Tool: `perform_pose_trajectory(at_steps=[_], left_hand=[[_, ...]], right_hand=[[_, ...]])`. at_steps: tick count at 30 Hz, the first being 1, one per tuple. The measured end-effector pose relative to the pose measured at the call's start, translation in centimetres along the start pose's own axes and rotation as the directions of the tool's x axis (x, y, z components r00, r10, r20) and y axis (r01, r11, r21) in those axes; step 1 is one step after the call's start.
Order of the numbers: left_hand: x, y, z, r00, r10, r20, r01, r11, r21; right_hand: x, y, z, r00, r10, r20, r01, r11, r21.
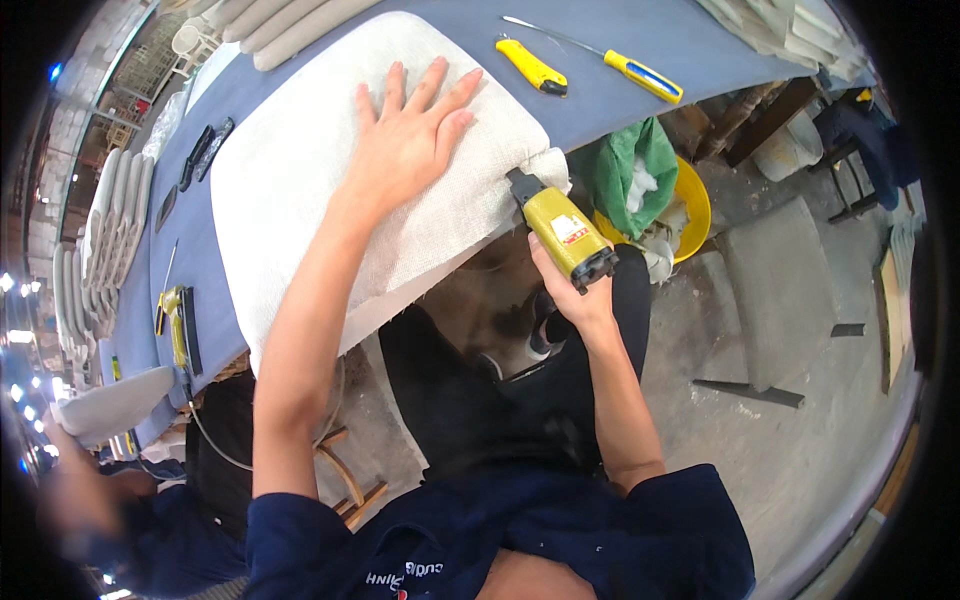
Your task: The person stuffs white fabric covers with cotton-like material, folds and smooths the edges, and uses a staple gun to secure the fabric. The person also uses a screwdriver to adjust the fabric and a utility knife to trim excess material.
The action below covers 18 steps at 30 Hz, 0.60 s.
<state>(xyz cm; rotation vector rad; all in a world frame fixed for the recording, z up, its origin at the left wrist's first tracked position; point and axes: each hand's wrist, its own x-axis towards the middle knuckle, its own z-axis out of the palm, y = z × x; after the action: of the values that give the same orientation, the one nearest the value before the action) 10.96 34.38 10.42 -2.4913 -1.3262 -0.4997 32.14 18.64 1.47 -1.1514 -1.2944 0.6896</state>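
A cream fabric-covered seat cushion (290, 170) lies flat on the blue-covered table, its front edge overhanging toward me. My left hand (408, 140) rests on top of it with fingers spread, pressing on the cloth. In my right hand (570, 295) is a yellow-green pneumatic staple gun (560, 228), gripped by its handle below the body. The black nose of the tool meets the cushion's right front corner, where the fabric is bunched. Most of my right fingers are hidden behind the tool.
A yellow utility knife (532, 67) and a screwdriver (645, 77) lie beyond the cushion. Another staple gun (180, 330) sits at the table's left. A yellow bucket (692, 210) with a green bag (632, 170) stands right. A chair (770, 290) rests on the floor. Another person (160, 530) works at left.
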Motion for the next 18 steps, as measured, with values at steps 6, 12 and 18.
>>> perform_pose_trajectory(at_steps=[6,12,18], left_hand=[[-3.2,5.3,-2.7,0.995,0.002,0.100,-0.020,0.984,0.176],[-4.7,7.1,-2.2,0.994,0.047,0.098,-0.074,0.954,0.291],[-4.8,7.1,-1.7,0.991,0.083,0.109,-0.112,0.950,0.291]], right_hand=[[-0.5,1.1,0.0,0.997,0.071,0.022,-0.071,0.997,0.042],[-1.2,2.1,0.5,0.996,-0.073,0.045,0.078,0.990,-0.119],[-1.6,3.1,1.5,0.993,-0.103,0.053,0.103,0.995,-0.003]])
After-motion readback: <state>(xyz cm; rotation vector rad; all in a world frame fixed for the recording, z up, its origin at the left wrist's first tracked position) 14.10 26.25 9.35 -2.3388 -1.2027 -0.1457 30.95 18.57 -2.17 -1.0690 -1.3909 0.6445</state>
